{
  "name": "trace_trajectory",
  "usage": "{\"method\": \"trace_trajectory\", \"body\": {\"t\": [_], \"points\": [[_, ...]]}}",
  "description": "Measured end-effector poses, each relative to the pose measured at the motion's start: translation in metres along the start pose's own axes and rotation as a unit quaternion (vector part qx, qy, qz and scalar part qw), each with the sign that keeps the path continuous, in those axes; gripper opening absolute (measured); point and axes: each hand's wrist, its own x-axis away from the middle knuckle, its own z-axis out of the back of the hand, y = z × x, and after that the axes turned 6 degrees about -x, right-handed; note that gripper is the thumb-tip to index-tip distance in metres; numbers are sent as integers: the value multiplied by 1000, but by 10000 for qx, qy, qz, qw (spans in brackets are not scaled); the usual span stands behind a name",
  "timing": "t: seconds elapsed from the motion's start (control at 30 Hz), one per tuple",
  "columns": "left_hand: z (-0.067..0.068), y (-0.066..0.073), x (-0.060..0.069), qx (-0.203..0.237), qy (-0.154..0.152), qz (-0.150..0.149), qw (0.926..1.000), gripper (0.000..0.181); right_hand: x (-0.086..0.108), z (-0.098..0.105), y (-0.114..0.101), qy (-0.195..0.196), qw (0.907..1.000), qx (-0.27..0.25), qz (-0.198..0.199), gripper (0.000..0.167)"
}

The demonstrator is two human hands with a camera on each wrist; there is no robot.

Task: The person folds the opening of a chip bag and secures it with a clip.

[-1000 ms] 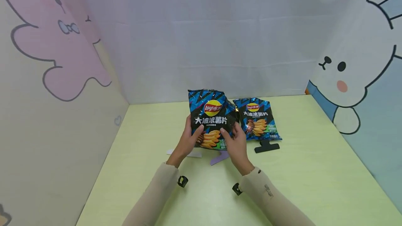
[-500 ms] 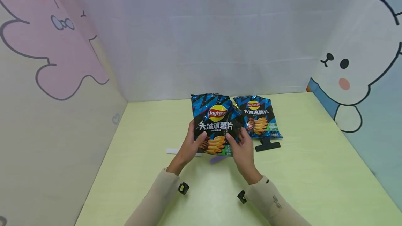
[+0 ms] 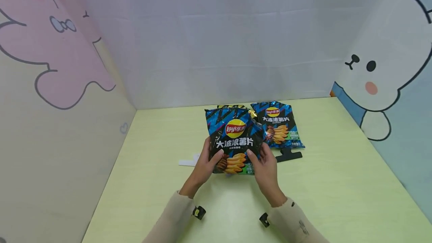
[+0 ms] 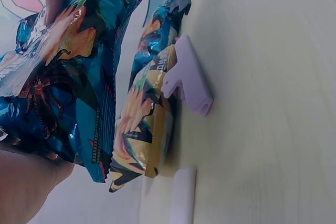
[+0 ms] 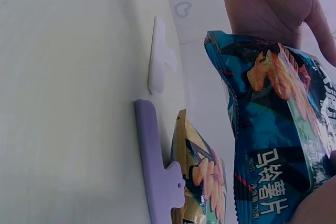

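Observation:
Both hands hold up a blue and black Lay's chip bag [image 3: 234, 143], its front facing me. My left hand [image 3: 202, 166] grips the bag's lower left side, thumb on the front. On the lower right side, my right hand [image 3: 269, 173] grips likewise. Behind it a yellow chip bag [image 4: 139, 119] lies on the table, mostly hidden in the head view. A purple bag clip [image 4: 193, 80] is at that bag's near end. A second blue chip bag [image 3: 278, 125] lies to the right, with a black bag clip [image 3: 289, 155] at its near edge.
A white bag clip [image 3: 186, 162] lies on the pale yellow-green table [image 3: 152, 198], left of the held bag. A white curtain [image 3: 222, 48] hangs behind the table, and cartoon-printed walls stand at both sides.
The hands have drawn the held chip bag nearer to me and slightly right. The yellow bag's top edge now shows behind it. The purple clip has become almost hidden in the head view.

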Motion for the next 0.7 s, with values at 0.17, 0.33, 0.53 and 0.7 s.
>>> {"method": "trace_trajectory", "body": {"t": [0.17,0.33,0.53,0.7], "points": [[-4,-2,1,-59,-24,61,10000,66,3,5,4,62,10000,-46,-39,44],[-8,-6,5,-50,-39,135,9999,68,8,9,10,96,10000,5,8,45],[-13,-10,10,-126,-125,281,9994,68,13,12,17,196,9997,72,-139,45],[-13,-11,14,-71,-173,275,9994,67,14,13,22,181,9995,-35,-249,46]]}}
